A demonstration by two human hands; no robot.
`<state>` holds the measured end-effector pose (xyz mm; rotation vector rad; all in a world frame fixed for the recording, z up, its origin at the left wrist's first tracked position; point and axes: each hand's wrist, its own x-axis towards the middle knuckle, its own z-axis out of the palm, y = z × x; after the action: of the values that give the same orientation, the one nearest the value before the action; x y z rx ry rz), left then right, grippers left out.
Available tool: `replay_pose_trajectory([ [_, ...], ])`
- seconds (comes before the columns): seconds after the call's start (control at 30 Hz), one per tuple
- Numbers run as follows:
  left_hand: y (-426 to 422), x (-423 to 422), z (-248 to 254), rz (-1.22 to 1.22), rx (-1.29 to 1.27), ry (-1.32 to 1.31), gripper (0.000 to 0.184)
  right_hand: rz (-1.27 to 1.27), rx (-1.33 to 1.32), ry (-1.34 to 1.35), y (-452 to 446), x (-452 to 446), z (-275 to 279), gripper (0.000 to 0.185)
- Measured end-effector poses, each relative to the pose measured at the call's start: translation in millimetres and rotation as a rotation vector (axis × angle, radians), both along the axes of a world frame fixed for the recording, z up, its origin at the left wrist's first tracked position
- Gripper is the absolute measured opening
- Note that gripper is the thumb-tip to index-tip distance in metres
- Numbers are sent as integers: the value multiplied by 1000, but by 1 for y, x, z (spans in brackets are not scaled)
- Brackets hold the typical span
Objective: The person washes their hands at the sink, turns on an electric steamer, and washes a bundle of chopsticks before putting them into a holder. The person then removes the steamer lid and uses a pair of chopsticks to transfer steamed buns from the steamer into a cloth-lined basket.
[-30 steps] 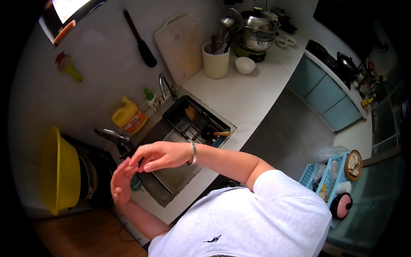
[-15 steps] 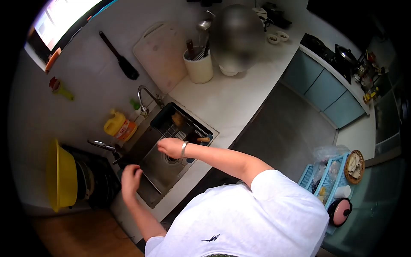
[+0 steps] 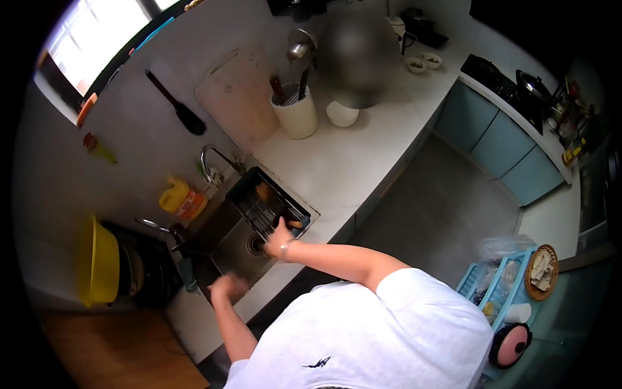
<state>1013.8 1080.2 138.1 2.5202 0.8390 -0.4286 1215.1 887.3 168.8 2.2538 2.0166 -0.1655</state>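
My left hand (image 3: 228, 287) hovers at the near left edge of the steel sink (image 3: 223, 243), smeared by motion, so its fingers do not show clearly. A grey-blue cloth (image 3: 188, 275) hangs at the sink's left edge beside it. My right hand (image 3: 279, 240), with a bracelet at the wrist, is at the near side of the black drain basket (image 3: 236, 193). Its thumb stands apart from the fingers, and I see nothing held. Close to that thumb, a wooden-looking handle (image 3: 296, 225) lies in the basket. A brownish item (image 3: 264, 191) sits farther back in it.
Behind the sink are a curved faucet (image 3: 210, 155) and a yellow jug (image 3: 181, 199). A utensil holder (image 3: 296, 117) and white bowl (image 3: 342, 114) stand on the counter. The yellow basin (image 3: 97, 262) is at left; a blue rack (image 3: 502, 285) stands at right.
My right hand has moved from above the sink to the basket's near side, its thumb now apart. My left hand has shifted toward the near edge, uncovering the cloth. The view has shifted slightly.
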Motion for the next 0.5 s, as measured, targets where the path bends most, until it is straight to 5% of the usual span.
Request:
replay_pose_trajectory([
  [0.03,-29,0,18,-130,3,490,43,62,-77,-105,-9,20,-59,39],
  [0.1,-54,-10,21,589,-728,-320,44,-103,71,919,-78,62,-83,47],
  [0.13,-55,-15,16,574,-704,-353,44,-258,49,1044,-106,79,-106,48],
  [0.23,-47,-20,-5,390,-256,-263,50,-627,16,624,-218,117,-128,44],
  [0.3,-62,8,14,287,96,177,51,-848,-154,470,-280,128,-122,43],
  [0.4,-84,57,-2,218,-124,-220,51,-985,6,755,-357,135,-154,41],
  [0.5,-131,138,12,-22,-231,-152,52,-1095,71,730,-393,121,-150,41],
])
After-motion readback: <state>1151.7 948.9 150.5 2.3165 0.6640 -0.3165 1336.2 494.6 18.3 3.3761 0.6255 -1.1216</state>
